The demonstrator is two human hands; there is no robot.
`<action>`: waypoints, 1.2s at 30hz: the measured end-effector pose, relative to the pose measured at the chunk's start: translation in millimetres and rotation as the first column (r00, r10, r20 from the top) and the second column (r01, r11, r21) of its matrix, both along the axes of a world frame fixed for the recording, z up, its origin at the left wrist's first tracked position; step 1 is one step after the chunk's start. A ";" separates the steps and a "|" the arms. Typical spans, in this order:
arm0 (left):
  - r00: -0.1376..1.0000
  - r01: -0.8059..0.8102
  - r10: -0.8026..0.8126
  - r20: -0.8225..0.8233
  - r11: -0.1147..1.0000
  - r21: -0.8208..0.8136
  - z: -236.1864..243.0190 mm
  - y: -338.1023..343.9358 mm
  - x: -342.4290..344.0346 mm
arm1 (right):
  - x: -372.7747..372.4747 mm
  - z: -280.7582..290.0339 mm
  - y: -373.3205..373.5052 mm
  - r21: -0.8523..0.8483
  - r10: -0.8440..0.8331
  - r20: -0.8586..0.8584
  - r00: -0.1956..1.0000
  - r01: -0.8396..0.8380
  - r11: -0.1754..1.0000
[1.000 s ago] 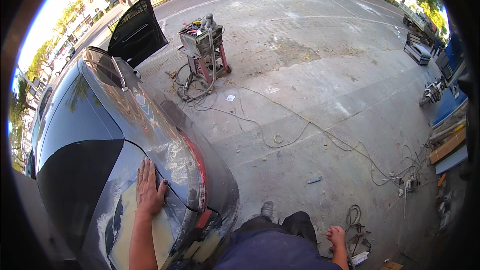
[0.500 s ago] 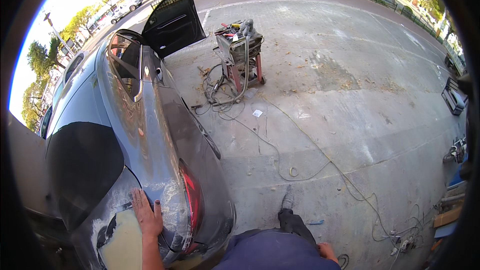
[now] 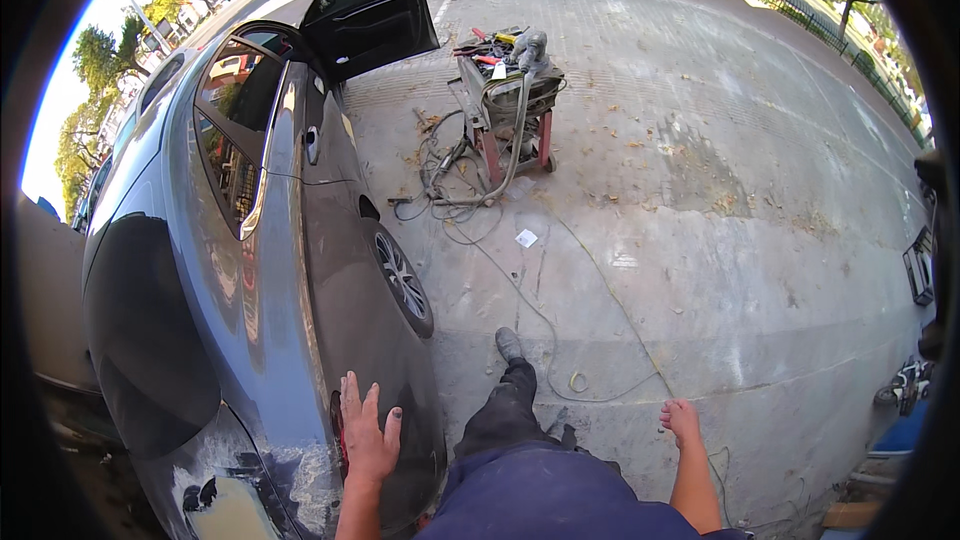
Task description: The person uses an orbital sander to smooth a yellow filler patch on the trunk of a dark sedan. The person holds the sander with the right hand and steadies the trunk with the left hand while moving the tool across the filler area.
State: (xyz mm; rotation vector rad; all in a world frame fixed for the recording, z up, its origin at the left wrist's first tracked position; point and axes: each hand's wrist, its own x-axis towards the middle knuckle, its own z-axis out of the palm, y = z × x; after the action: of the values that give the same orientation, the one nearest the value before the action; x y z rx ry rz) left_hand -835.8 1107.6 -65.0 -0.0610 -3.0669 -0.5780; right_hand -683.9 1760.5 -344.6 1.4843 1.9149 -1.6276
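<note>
My left hand [image 3: 370, 440], fingers spread and holding nothing, is at the rear side of a grey car [image 3: 260, 320], beside the red tail light [image 3: 340, 425]; I cannot tell whether it touches the body. Below it to the left, the trunk lid [image 3: 225, 505] has beige filler and pale, sanded patches. My right hand [image 3: 680, 422] hangs over the concrete floor at my right, fingers loosely curled, with nothing visible in them. My dark-trousered leg [image 3: 500, 410] is stretched forward between the hands, beside the car.
The car's front door [image 3: 370, 10] stands open ahead. A red-framed cart [image 3: 545, 140] with tools and hoses stands beyond the rear wheel [image 3: 400, 275]. Cables and a hose [image 3: 545, 320] lie across the floor. An iron fence runs behind. Dark clutter [image 3: 905, 380] lines the right edge.
My left hand has left the trunk lid and moved right, its fingers wider apart. I have stepped forward along the car; the rear wheel and cart show nearer. My right arm has come forward.
</note>
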 end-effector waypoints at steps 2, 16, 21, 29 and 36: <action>1.000 -0.018 0.019 -0.013 0.997 0.072 -27.7 7.7 -43.0 | -50.9 1.8 -7.1 -0.032 0.028 -0.001 1.000 -0.028 0.999; 0.949 -0.215 0.177 0.260 0.969 0.125 -97.4 -15.3 -254.2 | -559.6 54.7 -34.6 0.055 0.410 -0.114 0.905 -0.407 0.912; 0.777 -0.511 0.496 0.389 0.857 -0.071 -136.2 -37.6 -185.7 | -806.1 58.1 -41.6 0.148 0.504 -0.278 0.818 -0.482 0.864; 0.343 -0.919 0.611 0.713 0.063 0.389 -163.8 139.9 -16.6 | -1189.2 -6.3 -72.8 0.381 0.420 -0.434 0.797 -0.260 0.887; 0.029 -0.917 0.580 0.814 0.341 -0.209 -153.5 162.7 -59.1 | -1295.5 -40.8 -83.9 -0.225 0.057 -0.441 0.896 -0.172 0.959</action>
State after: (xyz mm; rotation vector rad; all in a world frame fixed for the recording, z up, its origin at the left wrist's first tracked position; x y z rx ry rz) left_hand -894.9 1270.3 -218.5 2.4076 -2.6370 -1.2806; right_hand -1979.4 1676.6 -385.4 0.9438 1.8487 -2.1896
